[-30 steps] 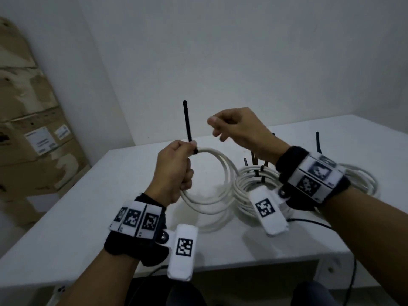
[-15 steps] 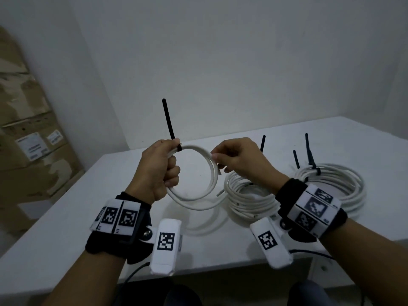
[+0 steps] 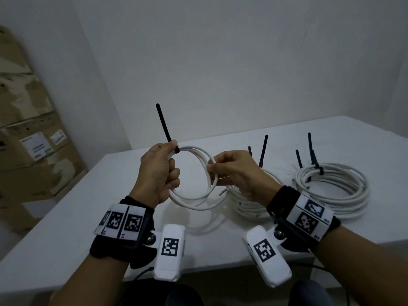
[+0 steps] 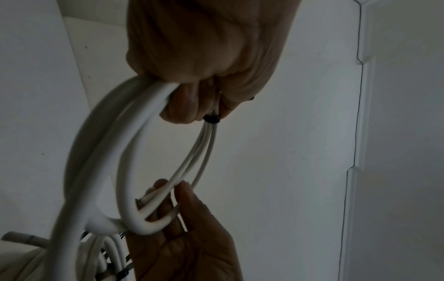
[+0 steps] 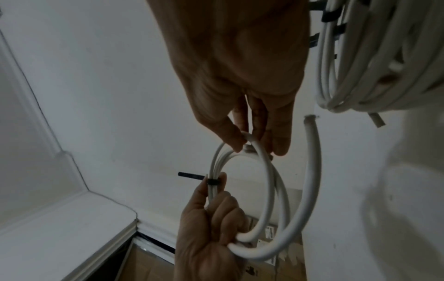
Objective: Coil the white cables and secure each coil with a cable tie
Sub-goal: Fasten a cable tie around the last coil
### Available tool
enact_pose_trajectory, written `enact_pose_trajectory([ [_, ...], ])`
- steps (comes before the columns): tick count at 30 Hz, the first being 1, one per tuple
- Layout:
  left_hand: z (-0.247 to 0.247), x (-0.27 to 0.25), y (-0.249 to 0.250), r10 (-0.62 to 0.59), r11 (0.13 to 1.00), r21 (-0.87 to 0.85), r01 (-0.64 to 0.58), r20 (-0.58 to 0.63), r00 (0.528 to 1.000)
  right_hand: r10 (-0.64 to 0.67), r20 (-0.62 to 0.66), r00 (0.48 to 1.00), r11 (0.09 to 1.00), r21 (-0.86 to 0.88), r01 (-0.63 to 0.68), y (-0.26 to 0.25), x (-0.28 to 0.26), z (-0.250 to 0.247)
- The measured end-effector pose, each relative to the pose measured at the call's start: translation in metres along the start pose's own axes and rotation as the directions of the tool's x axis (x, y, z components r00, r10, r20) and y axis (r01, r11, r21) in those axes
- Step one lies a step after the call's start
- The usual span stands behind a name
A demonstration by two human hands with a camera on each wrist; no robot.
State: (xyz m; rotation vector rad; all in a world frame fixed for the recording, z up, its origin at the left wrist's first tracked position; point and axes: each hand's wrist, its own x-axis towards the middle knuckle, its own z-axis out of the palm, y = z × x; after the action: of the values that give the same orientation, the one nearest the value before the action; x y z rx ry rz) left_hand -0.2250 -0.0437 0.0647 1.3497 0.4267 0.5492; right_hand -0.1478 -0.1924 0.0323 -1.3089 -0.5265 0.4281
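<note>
The right hand (image 3: 237, 173) had dropped from the cable tie (image 3: 164, 127) to pinch the coil (image 3: 194, 180) mid-frame, left hand (image 3: 157, 173) clamped beside the tie, apparently cinched.

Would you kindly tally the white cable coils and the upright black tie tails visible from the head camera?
White cable coils: 3 (held coil, middle coil, right coil)
Black tie tails: 5 (one on the held coil, two on each of the others)
Total: 8
</note>
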Motion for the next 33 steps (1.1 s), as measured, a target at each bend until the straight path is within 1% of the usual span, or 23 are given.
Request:
enact_pose_trajectory([
  [3, 0.000, -0.001, -0.004, 0.020, 1.000, 0.009, -0.019, -0.033, 0.999, -0.004, -0.012, 1.000, 1.000, -0.015, 0.004, -0.004, 0.001, -0.001],
  [6, -0.001, -0.001, -0.007, 0.037, 0.999, 0.012, -0.037, -0.054, 0.998, 0.021, 0.003, 1.000, 1.000, -0.013, -0.021, -0.006, 0.001, -0.002],
  [13, -0.004, 0.002, -0.007, 0.016, 0.999, -0.032, -0.017, -0.024, 1.000, 0.057, 0.005, 0.998, 0.998, -0.025, -0.057, 0.001, -0.001, -0.006],
  [15, -0.008, 0.004, -0.005, 0.009, 0.998, -0.067, -0.012, -0.044, 0.999, 0.066, -0.050, 0.997, 0.993, -0.093, -0.071, 0.001, -0.002, -0.007],
  [17, -0.011, 0.007, -0.001, 0.014, 0.995, -0.099, -0.021, -0.074, 0.997, 0.053, -0.146, 0.988, 0.981, -0.175, -0.079, 0.001, -0.005, -0.009],
  [19, -0.015, 0.010, 0.002, 0.034, 0.992, -0.117, -0.047, -0.105, 0.994, 0.036, -0.181, 0.983, 0.974, -0.212, -0.075, 0.003, -0.010, -0.010],
  [22, -0.017, 0.013, 0.006, 0.063, 0.988, -0.133, -0.079, -0.121, 0.991, 0.101, -0.092, 0.991, 0.946, -0.299, -0.125, 0.010, -0.024, -0.005],
  [24, -0.016, 0.014, 0.006, 0.063, 0.986, -0.148, -0.079, -0.112, 0.992, 0.144, -0.067, 0.987, 0.930, -0.332, -0.158, 0.019, -0.028, 0.002],
  [25, -0.014, 0.014, 0.006, 0.057, 0.985, -0.155, -0.073, -0.104, 0.993, 0.144, -0.073, 0.987, 0.936, -0.313, -0.160, 0.023, -0.028, 0.006],
  [26, -0.013, 0.013, 0.005, 0.050, 0.986, -0.156, -0.065, -0.096, 0.994, 0.137, -0.084, 0.987, 0.955, -0.255, -0.154, 0.026, -0.026, 0.011],
  [28, -0.010, 0.010, 0.002, 0.038, 0.987, -0.154, -0.051, -0.084, 0.996, 0.137, -0.112, 0.984, 0.988, -0.049, -0.144, 0.028, -0.022, 0.018],
  [29, -0.010, 0.009, 0.001, 0.027, 0.987, -0.157, -0.039, -0.077, 0.997, 0.153, -0.114, 0.982, 0.987, 0.061, -0.147, 0.028, -0.019, 0.021],
  [31, -0.010, 0.008, 0.000, -0.013, 0.983, -0.183, 0.002, -0.056, 0.998, 0.207, -0.073, 0.976, 0.958, 0.215, -0.188, 0.030, -0.012, 0.025],
  [33, -0.012, 0.007, -0.001, -0.048, 0.979, -0.202, 0.038, -0.048, 0.998, 0.255, 0.022, 0.967, 0.936, 0.245, -0.253, 0.033, -0.007, 0.026],
])
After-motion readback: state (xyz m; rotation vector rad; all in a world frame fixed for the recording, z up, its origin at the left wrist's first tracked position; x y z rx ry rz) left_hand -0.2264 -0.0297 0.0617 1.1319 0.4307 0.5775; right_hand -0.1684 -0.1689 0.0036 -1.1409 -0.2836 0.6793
